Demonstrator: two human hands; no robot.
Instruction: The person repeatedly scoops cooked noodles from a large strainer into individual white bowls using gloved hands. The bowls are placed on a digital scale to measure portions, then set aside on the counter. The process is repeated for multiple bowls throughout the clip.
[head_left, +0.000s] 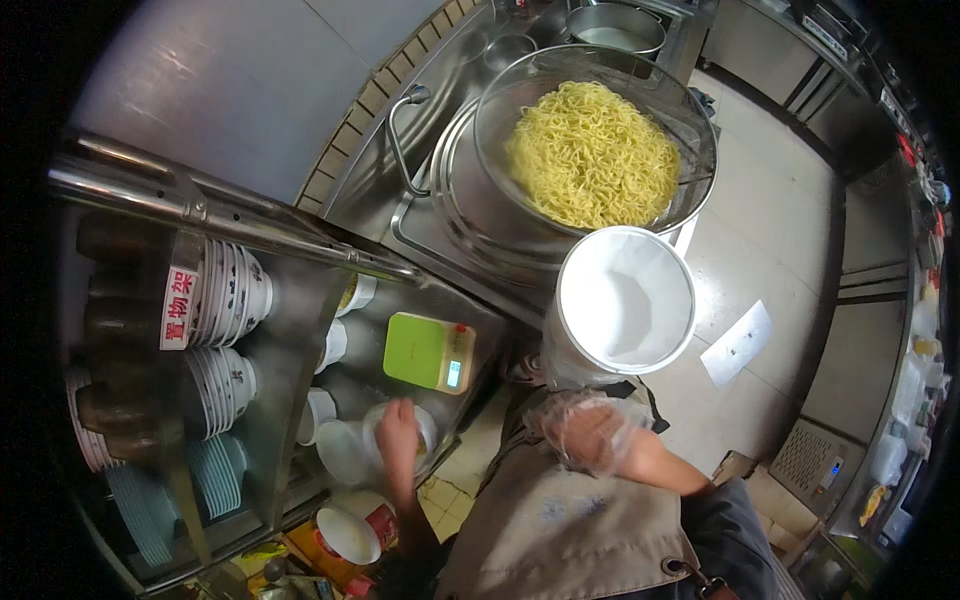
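Note:
My bare left hand (397, 439) is over a round white tub (427, 427) on the steel shelf. Its fingers are bunched, and whether they pinch anything is hidden. A translucent round lid (343, 452) is beside that tub. In a clear plastic glove, my right hand (589, 433) is in front of my apron, just below a white round bucket (626, 300). Clear plastic film wraps the bucket's lower side; I cannot tell if the hand grips it. Beyond the bucket, a large mesh strainer (709, 180) holds a heap of yellow noodles (596, 157).
A green kitchen scale (416, 351) with a lit display lies on the shelf. Stacked patterned bowls (232, 292) and pale blue plates (214, 476) fill the rack at left. A steel pot (615, 37) stands at the far end. A paper sheet (736, 343) lies at right.

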